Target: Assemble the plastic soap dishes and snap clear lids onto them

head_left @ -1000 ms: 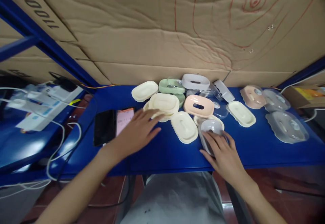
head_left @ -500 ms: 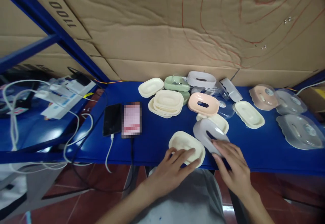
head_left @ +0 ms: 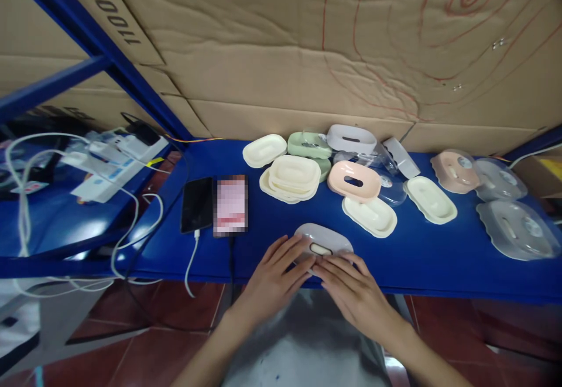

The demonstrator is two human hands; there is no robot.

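Note:
A grey plastic shell with a slot (head_left: pixel 327 236), which looks like a soap-box part, lies at the table's front edge, over a cream tray (head_left: pixel 320 250) that shows through its slot. My left hand (head_left: pixel 278 276) holds the shell's left side, its fingers curled over the edge. On the near right side my right hand (head_left: pixel 351 287) grips the same shell, fingertips close to the slot. The fingers hide most of the shell's near rim. Just beyond it are a loose cream tray (head_left: pixel 371 216) and a peach shell (head_left: pixel 353 181).
Stacked cream trays (head_left: pixel 294 177) sit behind left, near a green shell (head_left: pixel 309 144). Clear-lidded boxes (head_left: pixel 518 229) stand at the right, with another cream tray (head_left: pixel 431 199) beside them. A phone (head_left: pixel 196 205) and its cables lie left, below a cardboard wall (head_left: pixel 263 36).
My right hand has brought the grey shell left and down onto the cream tray. My left hand has shifted from the tray to the shell's left side.

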